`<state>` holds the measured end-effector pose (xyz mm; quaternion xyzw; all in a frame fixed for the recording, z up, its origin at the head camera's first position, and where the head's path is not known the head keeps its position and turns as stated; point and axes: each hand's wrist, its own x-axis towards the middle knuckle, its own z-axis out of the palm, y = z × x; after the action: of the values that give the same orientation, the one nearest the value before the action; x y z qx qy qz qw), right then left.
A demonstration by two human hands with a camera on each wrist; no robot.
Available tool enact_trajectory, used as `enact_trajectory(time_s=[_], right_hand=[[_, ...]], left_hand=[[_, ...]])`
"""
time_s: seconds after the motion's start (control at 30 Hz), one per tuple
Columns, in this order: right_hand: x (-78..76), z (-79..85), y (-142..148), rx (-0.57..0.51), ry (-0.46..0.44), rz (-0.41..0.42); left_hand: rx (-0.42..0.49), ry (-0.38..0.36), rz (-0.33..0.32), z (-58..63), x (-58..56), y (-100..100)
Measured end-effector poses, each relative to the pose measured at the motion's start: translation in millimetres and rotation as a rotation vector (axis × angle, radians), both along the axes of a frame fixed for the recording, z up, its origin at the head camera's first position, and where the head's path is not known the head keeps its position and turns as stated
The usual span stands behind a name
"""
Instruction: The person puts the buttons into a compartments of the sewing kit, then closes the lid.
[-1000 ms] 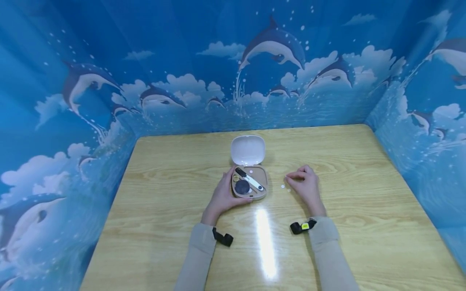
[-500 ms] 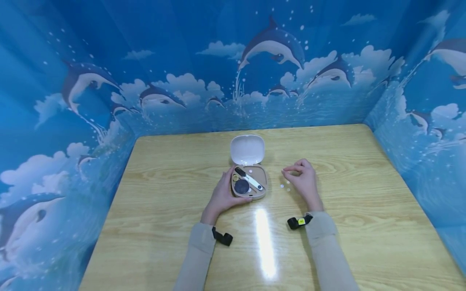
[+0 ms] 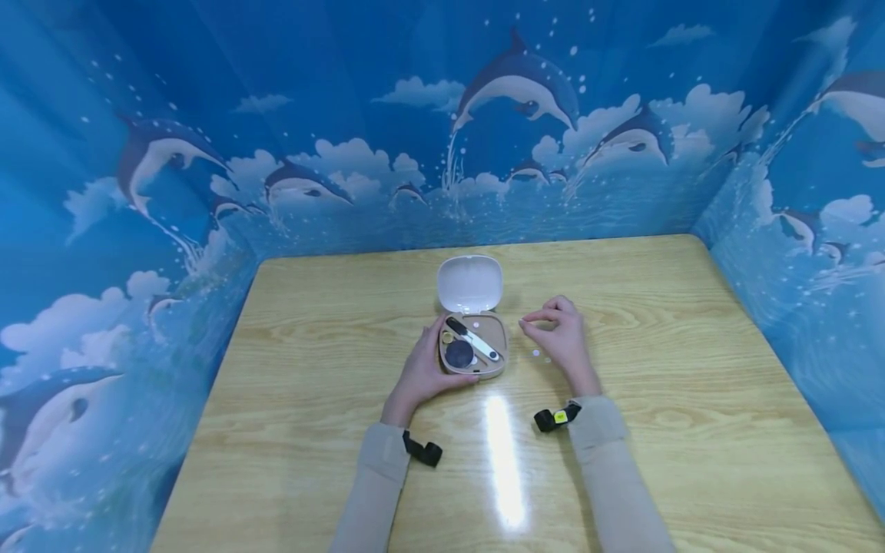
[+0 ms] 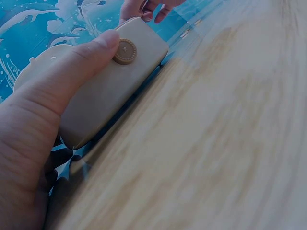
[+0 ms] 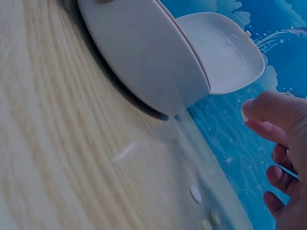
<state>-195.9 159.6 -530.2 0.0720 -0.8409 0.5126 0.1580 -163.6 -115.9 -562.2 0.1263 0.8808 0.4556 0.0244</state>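
Observation:
My left hand (image 3: pixel 423 376) grips an open beige box (image 3: pixel 496 367) on the table by its left side and front. The thumb lies beside a round button-shaped catch (image 4: pixel 125 51) on the front. Inside the box are a white tool with a black end (image 3: pixel 477 341), a dark round piece (image 3: pixel 459 354), a small gold-coloured piece (image 3: pixel 448 337) and small pale discs. Just right of the box, my right hand (image 3: pixel 563 338) is raised over the table. Its thumb and index finger pinch a small white button-like disc (image 5: pixel 244 115), mostly covered by the fingertips.
The white lid (image 3: pixel 471 285) stands tilted back behind the box. Several small discs lie on the wooden table (image 3: pixel 332 330) below the right hand, among them a white one (image 5: pixel 195 193). A blue dolphin-print curtain (image 3: pixel 387 130) surrounds the table's back and sides.
My right hand has lifted from beside the loose discs and moved left toward the box, fingertips still pinched. My left hand and the box have stayed in place.

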Motion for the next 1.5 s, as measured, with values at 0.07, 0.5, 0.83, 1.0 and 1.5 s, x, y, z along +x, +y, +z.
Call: enact_trajectory(time_s=[0.07, 0.5, 0.83, 1.0, 1.5], right_hand=[[-1.0, 1.2, -3, -0.016, 0.003, 0.011], [-8.8, -2.6, -24, 0.026, -0.027, 0.047], [-10.3, -1.6, -35, 0.077, -0.091, 0.076], [-9.9, -1.8, -39, 0.111, -0.107, 0.085], [-10.9, -4.5, -46, 0.172, -0.061, 0.081]], left_hand=[[0.002, 0.001, -0.002, 0.2, -0.2, 0], [0.016, 0.026, -0.018, 0.2, -1.6, 0], [0.012, 0.023, -0.022, -0.3, -1.0, 0], [0.006, 0.018, -0.016, -1.5, -0.7, 0], [-0.007, 0.022, -0.018, -1.8, -1.4, -1]])
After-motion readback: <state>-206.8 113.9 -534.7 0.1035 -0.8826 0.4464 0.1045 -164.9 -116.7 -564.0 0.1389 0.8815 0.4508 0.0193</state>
